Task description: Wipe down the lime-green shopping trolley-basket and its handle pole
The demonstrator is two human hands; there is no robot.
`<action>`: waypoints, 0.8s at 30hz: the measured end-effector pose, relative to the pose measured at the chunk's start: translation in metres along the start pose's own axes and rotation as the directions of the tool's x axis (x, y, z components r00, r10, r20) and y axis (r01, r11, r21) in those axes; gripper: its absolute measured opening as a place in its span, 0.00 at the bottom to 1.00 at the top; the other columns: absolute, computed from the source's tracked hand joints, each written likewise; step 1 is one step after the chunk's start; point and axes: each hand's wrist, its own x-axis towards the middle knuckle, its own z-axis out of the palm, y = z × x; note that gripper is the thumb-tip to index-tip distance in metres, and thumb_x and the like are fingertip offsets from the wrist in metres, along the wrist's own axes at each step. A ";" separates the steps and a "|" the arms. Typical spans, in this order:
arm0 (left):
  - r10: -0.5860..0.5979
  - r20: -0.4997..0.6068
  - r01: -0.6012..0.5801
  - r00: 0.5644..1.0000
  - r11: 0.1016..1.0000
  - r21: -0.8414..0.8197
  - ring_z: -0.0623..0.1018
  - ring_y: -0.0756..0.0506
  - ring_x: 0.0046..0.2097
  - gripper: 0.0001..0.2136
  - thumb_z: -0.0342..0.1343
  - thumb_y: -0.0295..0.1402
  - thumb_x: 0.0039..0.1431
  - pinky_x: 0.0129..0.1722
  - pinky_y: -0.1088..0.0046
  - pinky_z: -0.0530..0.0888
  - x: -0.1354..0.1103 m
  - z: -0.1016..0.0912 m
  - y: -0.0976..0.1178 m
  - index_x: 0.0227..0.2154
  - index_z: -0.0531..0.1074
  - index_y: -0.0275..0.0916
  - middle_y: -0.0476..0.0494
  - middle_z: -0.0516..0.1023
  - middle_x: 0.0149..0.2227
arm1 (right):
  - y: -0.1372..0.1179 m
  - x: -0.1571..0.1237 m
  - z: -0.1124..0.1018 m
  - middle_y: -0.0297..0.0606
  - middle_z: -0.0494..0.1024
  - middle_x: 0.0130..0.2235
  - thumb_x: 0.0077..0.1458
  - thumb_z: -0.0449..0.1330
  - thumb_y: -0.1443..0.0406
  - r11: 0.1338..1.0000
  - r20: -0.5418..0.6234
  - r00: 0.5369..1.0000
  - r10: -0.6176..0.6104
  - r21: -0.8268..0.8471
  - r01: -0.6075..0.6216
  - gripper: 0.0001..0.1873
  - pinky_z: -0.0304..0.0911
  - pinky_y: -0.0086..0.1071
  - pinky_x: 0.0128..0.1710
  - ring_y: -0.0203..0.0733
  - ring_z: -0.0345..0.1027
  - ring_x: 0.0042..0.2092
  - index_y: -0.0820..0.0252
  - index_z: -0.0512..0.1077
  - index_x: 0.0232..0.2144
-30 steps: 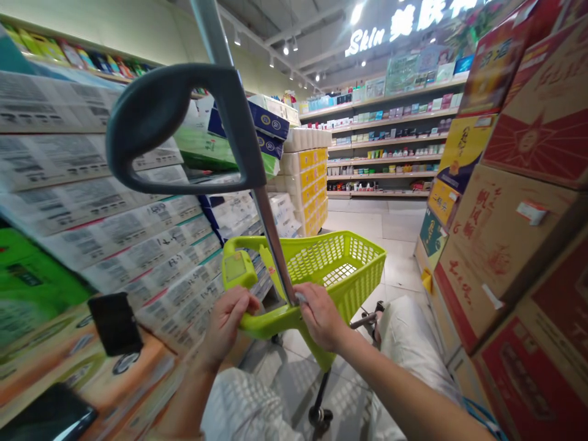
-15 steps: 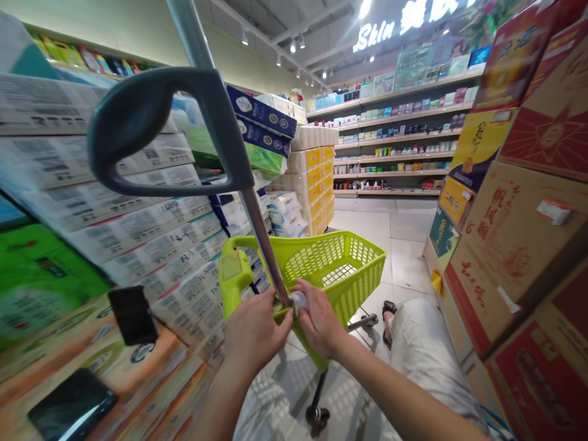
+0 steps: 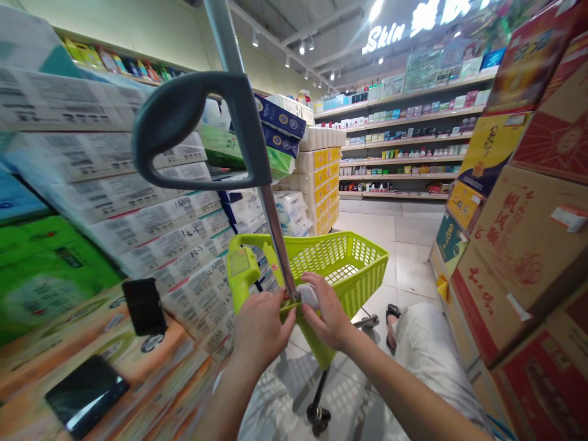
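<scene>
A small lime-green shopping cart [image 3: 321,349] with a lattice basket stands before me. A metal pole [image 3: 278,245] rises from its near end, carrying a grey looped handle [image 3: 197,184] higher up. My left hand [image 3: 261,324] is closed at the pole's foot, thumb and fingers pinching the cart's green edge there. Just right of the pole, my right hand [image 3: 328,315] is closed around a white rounded piece [image 3: 309,296], which may be a roll or a knob; the fingers partly cover it. The exact contact under both hands is hidden.
Stacked packs [image 3: 151,226] and two dark phone-like devices [image 3: 87,395] on orange packs [image 3: 27,380] are at left. Cardboard cartons [image 3: 509,245] are piled at right. Stocked shelves [image 3: 399,160] stand behind. A white-clothed leg [image 3: 427,343] is beside the cart.
The view has shifted slightly, so the pole, handle and both hands appear a little farther right. More of the white piece shows. Both hands keep their hold at the pole's foot.
</scene>
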 end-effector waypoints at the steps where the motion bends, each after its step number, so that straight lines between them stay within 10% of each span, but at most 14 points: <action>1: 0.006 -0.026 -0.006 1.000 1.000 -0.028 0.78 0.37 0.40 0.11 0.52 0.37 0.58 0.43 0.59 0.71 0.000 0.000 -0.001 0.40 0.74 0.40 0.40 0.81 0.35 | -0.001 0.001 -0.003 0.47 0.64 0.60 0.53 0.57 0.66 1.000 -0.004 1.000 -0.004 0.012 0.004 0.28 0.52 0.46 0.64 0.49 0.56 0.63 0.57 0.60 0.58; 10: 0.053 -0.433 -0.149 0.900 0.970 -0.191 0.77 0.40 0.49 0.16 0.54 0.36 0.59 0.57 0.54 0.64 -0.030 -0.002 -0.025 0.51 0.67 0.45 0.43 0.79 0.47 | -0.025 0.014 -0.024 0.37 0.61 0.63 0.53 0.64 0.64 0.999 -0.231 0.972 -0.036 0.008 0.039 0.00 0.47 0.53 0.64 0.55 0.44 0.68 0.52 0.76 0.30; 19: -0.209 -0.632 0.064 0.746 0.968 -0.244 0.76 0.42 0.47 0.12 0.54 0.36 0.59 0.51 0.63 0.72 -0.081 0.013 -0.047 0.46 0.71 0.40 0.42 0.76 0.44 | -0.049 0.023 -0.034 0.26 0.58 0.66 0.52 0.63 0.69 0.973 -0.190 0.963 -0.193 -0.167 0.162 0.06 0.35 0.52 0.68 0.53 0.31 0.71 0.51 0.77 0.27; 24: -0.555 -0.565 0.365 0.610 0.830 -0.422 0.75 0.40 0.46 0.25 0.54 0.46 0.56 0.51 0.57 0.73 -0.101 0.028 -0.109 0.52 0.67 0.37 0.38 0.72 0.47 | -0.052 0.008 -0.043 0.36 0.52 0.68 0.53 0.59 0.65 0.978 -0.262 0.943 -0.207 -0.072 0.195 0.11 0.35 0.58 0.67 0.58 0.30 0.71 0.53 0.72 0.41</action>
